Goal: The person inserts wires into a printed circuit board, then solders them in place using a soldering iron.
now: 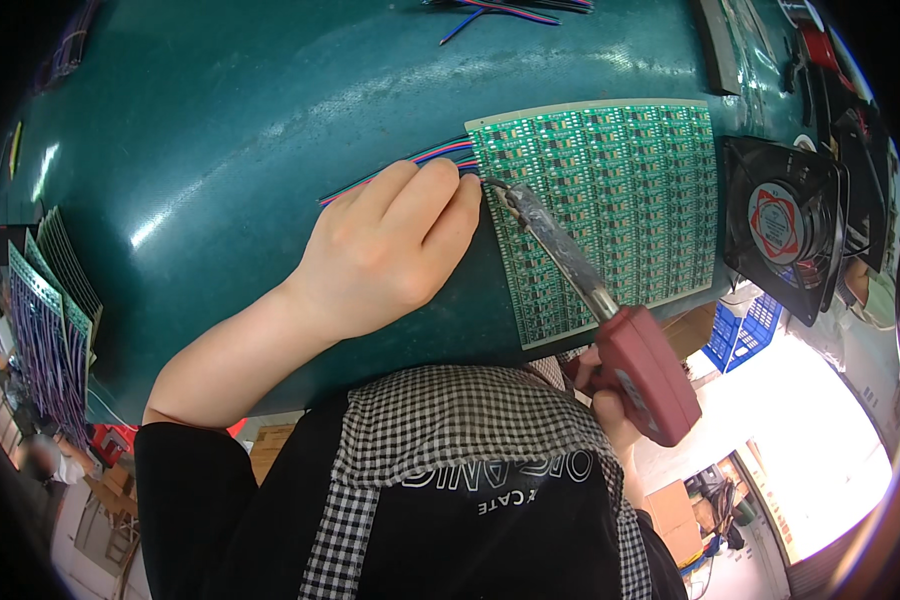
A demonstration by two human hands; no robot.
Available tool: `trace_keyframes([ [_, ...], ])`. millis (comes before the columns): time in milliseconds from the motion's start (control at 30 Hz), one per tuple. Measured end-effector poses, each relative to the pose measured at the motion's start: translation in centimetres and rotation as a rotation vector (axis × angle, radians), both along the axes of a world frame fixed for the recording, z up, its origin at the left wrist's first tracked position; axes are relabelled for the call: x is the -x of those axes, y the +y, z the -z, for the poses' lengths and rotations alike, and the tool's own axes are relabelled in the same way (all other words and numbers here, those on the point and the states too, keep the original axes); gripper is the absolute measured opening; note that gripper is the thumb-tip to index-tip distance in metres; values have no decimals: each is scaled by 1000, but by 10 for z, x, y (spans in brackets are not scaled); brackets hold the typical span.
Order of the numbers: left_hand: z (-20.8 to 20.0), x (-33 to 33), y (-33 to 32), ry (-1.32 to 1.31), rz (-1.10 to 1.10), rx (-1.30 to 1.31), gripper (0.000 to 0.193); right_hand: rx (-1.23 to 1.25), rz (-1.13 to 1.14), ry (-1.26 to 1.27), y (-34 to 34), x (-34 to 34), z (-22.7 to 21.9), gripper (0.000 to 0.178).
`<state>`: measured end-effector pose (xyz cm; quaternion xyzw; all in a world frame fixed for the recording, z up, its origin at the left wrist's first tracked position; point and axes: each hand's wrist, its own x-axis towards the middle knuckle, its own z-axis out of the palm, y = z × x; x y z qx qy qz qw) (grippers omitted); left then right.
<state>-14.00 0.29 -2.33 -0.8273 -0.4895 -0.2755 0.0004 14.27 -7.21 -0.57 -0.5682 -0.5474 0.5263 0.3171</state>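
Checked apron (470, 415) over a black shirt (490, 550) is nearest to the cam; beyond it, the green PCB panel (610, 190) lies flat on the green table (220, 130), right of centre. Panel is prob. light, thin and rather stiff, w/ many small parts which could be scratched, so it is better to take it by its plain border strip. At its upper left edge come coloured wires (442, 152), prob. light, soft and easy to bend (whether they are already joined, I cannot tell); best to pinch them close to their ends. Left hand (395, 235) has its fingertips pressed together on these wires. Right hand (612, 412), partly hidden, is closed round the handle of the red-brown soldering gun (650, 375), whose tip is near the left fingertips. Gun is prob. the heaviest of these, and its metal may be hot, so hold the handle only. Farther out: black fan (775, 220) on the right, loose wires (510, 12) at the top, wired boards (50, 285) at far left.
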Motion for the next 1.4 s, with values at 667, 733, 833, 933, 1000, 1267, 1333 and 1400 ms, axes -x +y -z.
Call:
trace_keyframes([
  [667, 1, 1, 4, 58, -10, -79, 21, -18, 19, -32, 3, 8, -5, 78],
  [733, 1, 0, 5, 56, -3, -83, 22, 7, 72, 37, 5, 12, -12, 77],
  [833, -2, -1, 2, 34, -7, -47, 25, 41, 103, 57, 6, 14, -16, 75],
  [933, -3, -2, 2, 5, -13, -8, 29, 55, 51, 13, 6, 8, -14, 76],
  [1000, -3, -2, 2, 4, -14, -6, 29, 13, -1, -9, 5, 4, -9, 76],
  [1267, -4, -1, 3, -6, 6, -1, 28, 24, 41, -26, 1, 5, -9, 78],
  [1333, -5, -1, 2, 21, 2, 5, 28, 49, 47, 1, 0, 5, -4, 79],
  [1400, -5, -1, 1, 39, 0, 9, 28, -10, 70, 55, -1, 3, 0, 79],
])
